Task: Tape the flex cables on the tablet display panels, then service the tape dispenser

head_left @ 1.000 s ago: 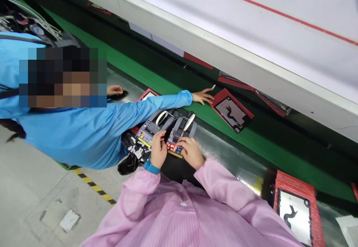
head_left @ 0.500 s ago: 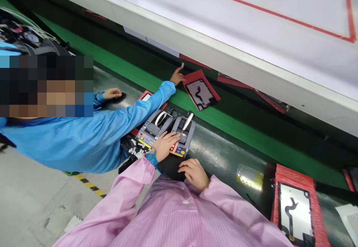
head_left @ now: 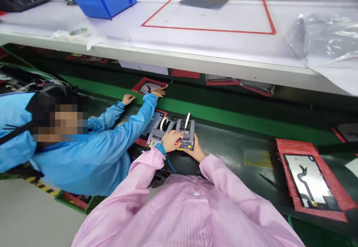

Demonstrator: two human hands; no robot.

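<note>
1. Across the front of the right tape dispenser point(head_left: 192, 131), laid the left hand point(head_left: 169, 141) palm down, with outstretched fingers touching its top and with thumb parted from them near the coloured buttons point(head_left: 185, 146).
2. Had that grip loose rather than clenched; could not tell of anything tiny beneath the fingertips.
3. Cupped the right hand point(head_left: 198, 150) around the same dispenser's right front corner, with thumb along its side and fingers at its lower front edge; could not tell how firmly, with those fingers partly hidden.
4. Had the white tape roll point(head_left: 187, 121) upright just beyond the left fingertips.
5. Had the left tape dispenser point(head_left: 154, 133) just beside the left hand, on its outer side, with a pale roll point(head_left: 164, 123) of its own.
6. Saw to the right of the right hand a yellowish film point(head_left: 257, 158), a thin dark tool point(head_left: 268, 180) and, well apart, a flat panel point(head_left: 309, 180) on red sheets point(head_left: 334, 188).
7. Saw beyond the grip, leftward, another person's hand point(head_left: 160, 92) touching a red-backed panel point(head_left: 145, 87).
</note>
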